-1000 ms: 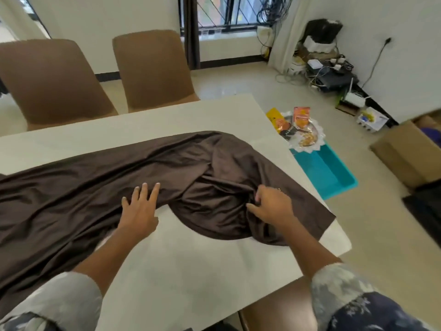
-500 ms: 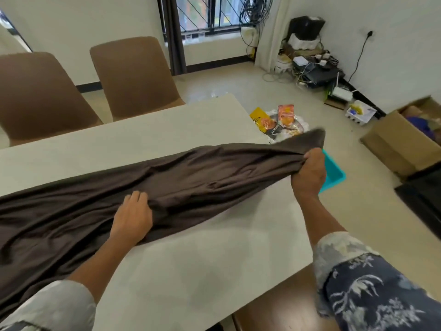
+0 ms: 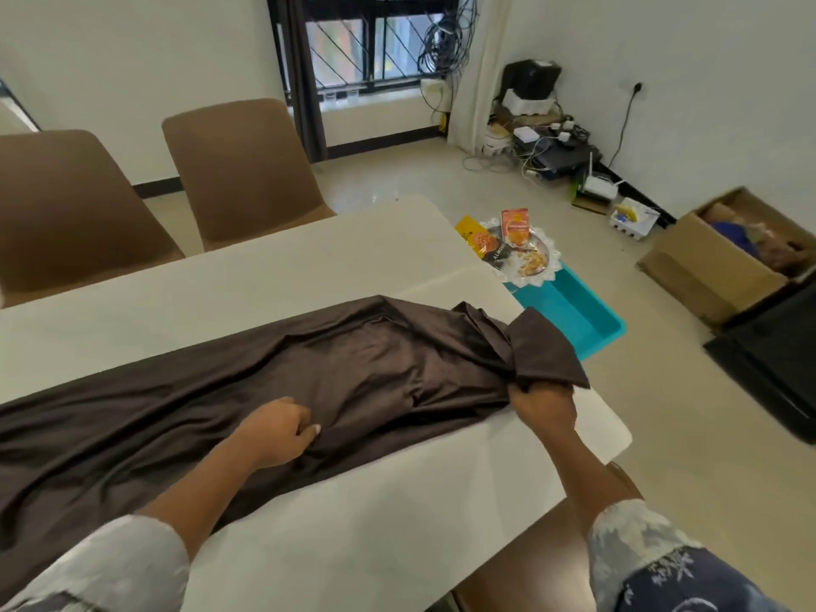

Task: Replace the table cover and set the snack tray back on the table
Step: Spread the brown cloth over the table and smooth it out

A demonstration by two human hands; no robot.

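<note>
Daylight from the barred window (image 3: 375,42) at the back fills the room evenly; the scene is bright, with no harsh shadows. The pale tabletop (image 3: 273,276) reads slightly washed out, and the glossy floor (image 3: 397,187) carries a soft reflection of the window just below it. The dark brown cover (image 3: 362,364) shows a faint sheen along its folds. Wide-angle distortion bends the walls and the tabletop edges toward the frame's borders. Detail is a little soft overall, with smearing on the sleeves (image 3: 640,558) at the bottom corners.
</note>
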